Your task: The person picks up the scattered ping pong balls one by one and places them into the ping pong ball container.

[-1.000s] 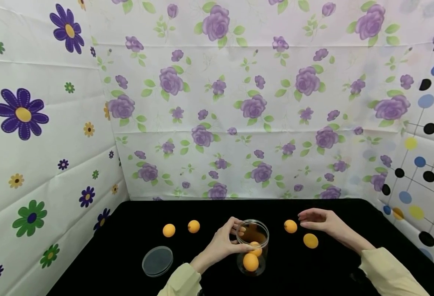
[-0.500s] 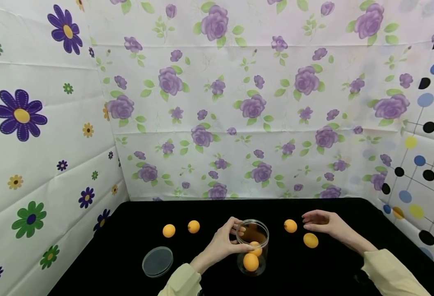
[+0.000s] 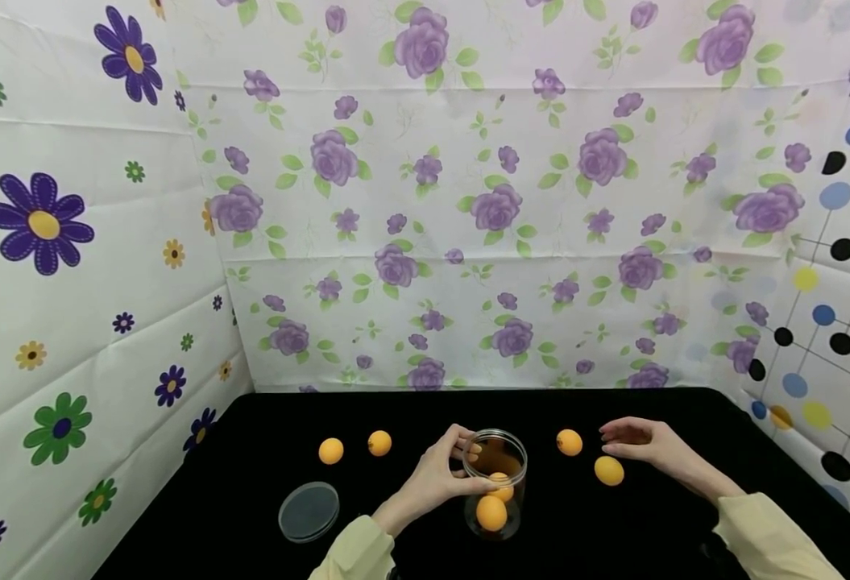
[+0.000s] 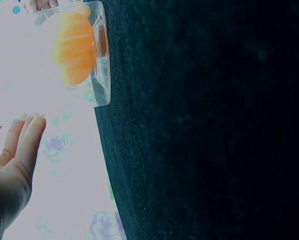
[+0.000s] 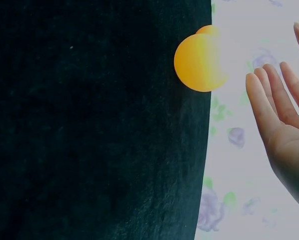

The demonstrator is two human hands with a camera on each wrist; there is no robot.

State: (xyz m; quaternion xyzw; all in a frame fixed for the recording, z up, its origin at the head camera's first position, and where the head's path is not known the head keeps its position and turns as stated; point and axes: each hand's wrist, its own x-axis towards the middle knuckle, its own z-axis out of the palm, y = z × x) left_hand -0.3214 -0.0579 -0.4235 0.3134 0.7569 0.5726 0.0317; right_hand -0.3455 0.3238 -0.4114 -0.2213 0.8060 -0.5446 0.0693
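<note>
My left hand (image 3: 435, 475) grips a clear, lidless jar (image 3: 515, 503) near its rim, thumb on the near side and fingers on the far side. Inside lie orange table tennis balls, one low at the front (image 3: 491, 513) and another behind it; the left wrist view shows the jar's base with blurred orange balls (image 4: 79, 50). My right hand (image 3: 653, 447) holds nothing, its fingers relaxed and pointing left. Just below its fingertips sits a yellowish-orange ball (image 3: 609, 471); farther left is an orange ball (image 3: 569, 442) with a small dark mark. In the right wrist view, the nearer ball (image 5: 197, 62) overlaps another.
Two more orange balls, one plain (image 3: 331, 451) and one with a dark mark (image 3: 379, 443), lie left of the jar on the black tabletop (image 3: 410, 556). A round clear lid (image 3: 309, 511) lies at the front left. Patterned cloth walls (image 3: 425, 322) stand behind and at both sides.
My right hand has drifted a little to the right, away from the dark-marked ball. The left hand, the jar and the lid have stayed in place.
</note>
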